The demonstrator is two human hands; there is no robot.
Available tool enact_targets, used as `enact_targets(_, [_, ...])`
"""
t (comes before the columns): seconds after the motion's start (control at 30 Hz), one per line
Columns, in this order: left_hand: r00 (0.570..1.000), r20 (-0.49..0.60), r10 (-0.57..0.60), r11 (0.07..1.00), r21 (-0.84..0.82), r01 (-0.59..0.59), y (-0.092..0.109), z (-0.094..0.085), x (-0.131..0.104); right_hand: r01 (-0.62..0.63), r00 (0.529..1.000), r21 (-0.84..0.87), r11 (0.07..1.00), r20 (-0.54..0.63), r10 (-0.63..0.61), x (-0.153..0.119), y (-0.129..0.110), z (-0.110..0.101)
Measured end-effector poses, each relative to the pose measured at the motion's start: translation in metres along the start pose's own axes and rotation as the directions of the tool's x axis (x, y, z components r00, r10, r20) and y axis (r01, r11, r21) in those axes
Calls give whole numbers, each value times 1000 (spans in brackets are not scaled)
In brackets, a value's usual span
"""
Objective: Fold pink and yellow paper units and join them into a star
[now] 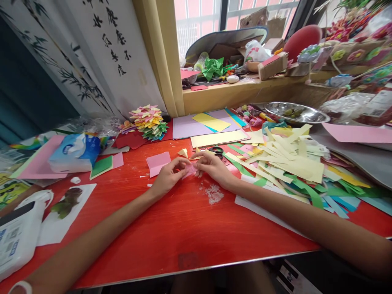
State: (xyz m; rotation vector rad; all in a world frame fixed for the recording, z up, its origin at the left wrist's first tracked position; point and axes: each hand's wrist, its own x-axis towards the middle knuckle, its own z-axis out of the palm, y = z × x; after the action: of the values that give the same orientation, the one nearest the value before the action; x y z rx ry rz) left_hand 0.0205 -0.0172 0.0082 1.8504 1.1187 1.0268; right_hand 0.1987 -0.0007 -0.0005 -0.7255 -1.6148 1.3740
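Left fingers (180, 161) and right fingers (202, 154), nearly closed, pinch pink paper (190, 169).

Table: red table (165, 249), glossy and scuffed, pale along its front edge.
Window: dark-framed window (199, 16), white bars and pink beyond the glass.
Sill: tan sill (214, 92), crowded, running below the window.
Curtains: yellow curtain (167, 53) beside the window; white curtain (76, 20) with bamboo and black characters; dark teal cloth (24, 77) far left.
Light: daylight from the window.
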Motion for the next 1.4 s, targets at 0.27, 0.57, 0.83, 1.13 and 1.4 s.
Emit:
enact_targets(0.27, [995,41,-88,960,-262,96,2,1,1,-86,996,0,996,6,86,4,-1,1])
enact_targets(0.57, [980,109,-165,970,-162,181,4,2,0,-59,991,-183,981,107,79,3,8,-1])
enact_targets(0.83, [985,-11,-173,965,-202,167,4,0,1,-4,982,-212,977,186,45,-1,3,2])
enact_targets(1.13, [993,-7,-115,989,-92,114,6,-1,-2,15,981,-261,965,190,36,-1,-4,2])
enact_targets(1.4, [998,-1,-66,998,21,66,3,-2,-2,-19,978,-247,969,195,69,-1,-3,1])
